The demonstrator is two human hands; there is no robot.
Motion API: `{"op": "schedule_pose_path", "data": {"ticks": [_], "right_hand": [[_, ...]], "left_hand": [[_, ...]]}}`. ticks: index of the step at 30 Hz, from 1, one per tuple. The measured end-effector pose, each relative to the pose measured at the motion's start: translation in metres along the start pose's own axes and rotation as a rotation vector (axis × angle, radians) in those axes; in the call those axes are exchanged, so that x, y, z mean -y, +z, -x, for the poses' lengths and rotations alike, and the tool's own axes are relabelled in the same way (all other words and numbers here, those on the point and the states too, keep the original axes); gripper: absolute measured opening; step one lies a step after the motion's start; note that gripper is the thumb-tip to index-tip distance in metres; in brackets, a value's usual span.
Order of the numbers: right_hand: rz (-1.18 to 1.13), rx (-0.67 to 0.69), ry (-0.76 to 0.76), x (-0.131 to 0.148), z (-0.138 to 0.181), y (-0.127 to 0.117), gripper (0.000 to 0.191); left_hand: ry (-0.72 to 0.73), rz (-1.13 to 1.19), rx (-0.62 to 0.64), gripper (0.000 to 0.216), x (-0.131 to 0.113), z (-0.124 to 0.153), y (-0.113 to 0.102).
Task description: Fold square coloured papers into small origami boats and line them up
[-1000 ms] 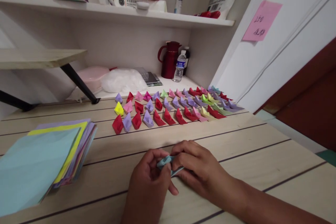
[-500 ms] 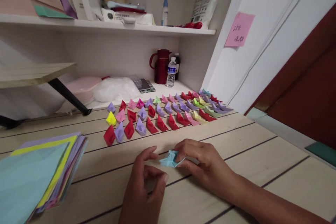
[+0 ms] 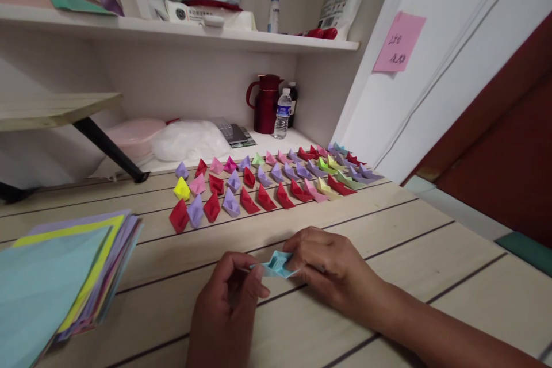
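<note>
A small light-blue folded paper boat (image 3: pixel 277 264) is held just above the wooden table (image 3: pixel 388 241). My right hand (image 3: pixel 332 273) pinches its right end with closed fingers. My left hand (image 3: pixel 228 310) pinches its left tip, fingers curled. Behind them stand several rows of finished paper boats (image 3: pixel 259 187) in red, purple, pink, yellow and green. A stack of coloured square paper (image 3: pixel 60 282), light blue on top, lies at the left.
At the back a white lower shelf holds a dark red jug (image 3: pixel 264 103), a water bottle (image 3: pixel 282 114), a white plastic bag (image 3: pixel 190 141) and a pink box (image 3: pixel 135 133). A pink sticky note (image 3: pixel 399 42) hangs on the white panel at right.
My left hand, which had let go of the boat half a second ago, has taken hold of its left tip again. The view shifted slightly.
</note>
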State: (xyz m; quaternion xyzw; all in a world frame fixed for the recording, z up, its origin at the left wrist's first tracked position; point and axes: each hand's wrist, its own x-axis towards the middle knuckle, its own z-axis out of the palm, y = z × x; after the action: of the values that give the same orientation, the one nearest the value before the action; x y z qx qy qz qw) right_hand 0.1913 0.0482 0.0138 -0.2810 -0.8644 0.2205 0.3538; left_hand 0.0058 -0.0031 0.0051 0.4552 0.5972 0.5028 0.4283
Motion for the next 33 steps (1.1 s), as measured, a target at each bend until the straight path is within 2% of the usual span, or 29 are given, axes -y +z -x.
{"op": "schedule_pose_path", "data": {"ticks": [6,12,15,21,27,33], "right_hand": [[-0.029,-0.028,0.054,0.001,-0.001,0.001,0.012],[-0.120,-0.024,0.290,0.006,-0.001,0.003,0.007],[-0.181,-0.019,0.362,0.004,-0.001,0.005,0.007],[-0.178,-0.004,0.359,0.001,-0.001,0.005,0.010],[-0.166,0.071,0.338,0.006,0.000,0.005,0.012],[-0.260,0.101,0.364,0.005,-0.001,0.007,0.017]], "left_hand": [[0.050,0.016,-0.005,0.020,0.001,0.001,0.001],[0.071,0.008,0.006,0.025,-0.002,0.004,0.002],[0.063,0.020,-0.005,0.025,-0.001,0.004,0.003],[0.129,0.097,0.036,0.014,0.009,0.001,0.011],[0.205,-0.027,-0.051,0.034,0.016,0.002,0.013],[0.206,-0.074,-0.060,0.026,0.015,0.002,0.013]]}}
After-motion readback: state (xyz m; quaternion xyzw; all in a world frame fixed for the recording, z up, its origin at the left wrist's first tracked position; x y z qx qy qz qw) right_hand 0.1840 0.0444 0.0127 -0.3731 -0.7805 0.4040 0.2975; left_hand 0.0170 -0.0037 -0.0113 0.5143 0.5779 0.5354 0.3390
